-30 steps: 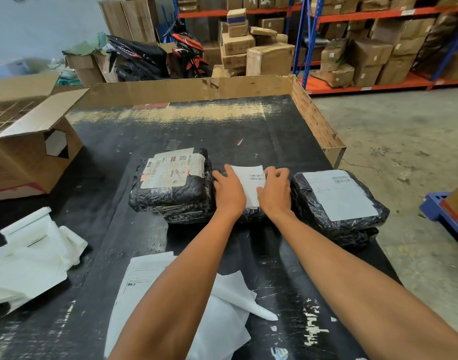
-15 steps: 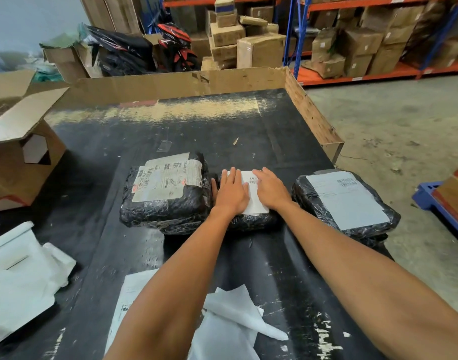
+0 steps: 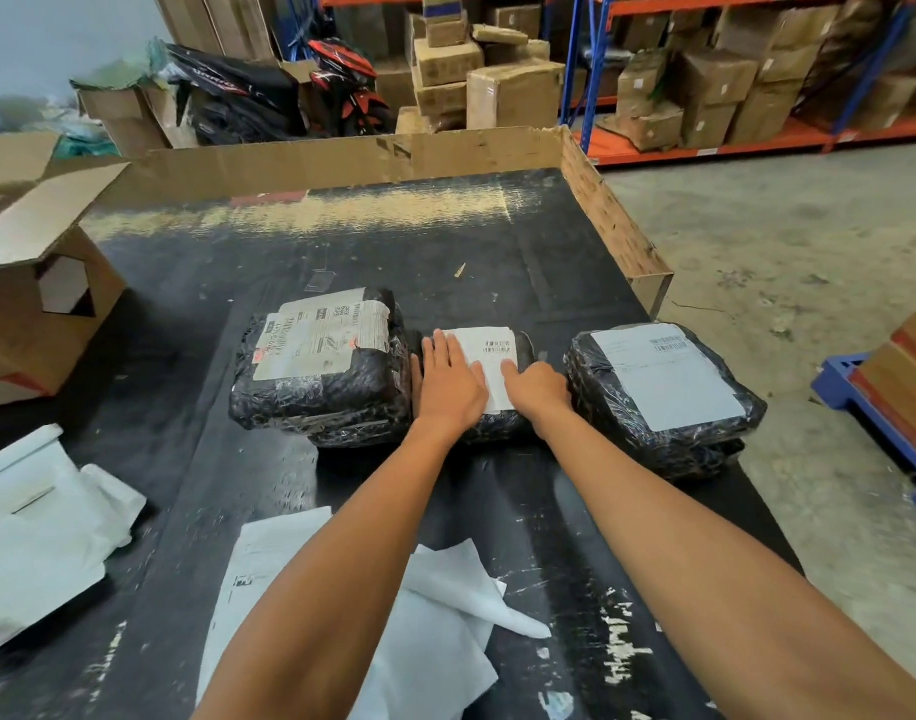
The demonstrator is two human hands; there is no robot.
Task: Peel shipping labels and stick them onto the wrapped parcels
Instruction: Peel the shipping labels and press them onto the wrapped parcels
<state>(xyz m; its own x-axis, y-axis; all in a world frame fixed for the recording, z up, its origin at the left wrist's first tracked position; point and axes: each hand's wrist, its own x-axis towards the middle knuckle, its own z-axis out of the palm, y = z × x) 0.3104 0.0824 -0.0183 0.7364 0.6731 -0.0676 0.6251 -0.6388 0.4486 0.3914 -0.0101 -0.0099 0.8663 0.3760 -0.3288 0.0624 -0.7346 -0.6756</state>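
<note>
Label [image 3: 489, 356] on the middle parcel [image 3: 497, 426] is down now, flatter than a second ago: both hands have slid across it, so sticking looks nearly finished. Left hand [image 3: 448, 381] lies flat, fingers straight, pressing the paper; right hand [image 3: 536, 389] presses its right edge, fingers bent, grip holding nothing. Labelled parcels sit either side on the table [image 3: 445, 241].

Both hands [image 3: 448, 379] cover most of the middle parcel [image 3: 497, 426] and the label's [image 3: 489, 356] near half. Label print is too small to read. Table's [image 3: 445, 241] near edge and both forearms are cut off at the bottom.
</note>
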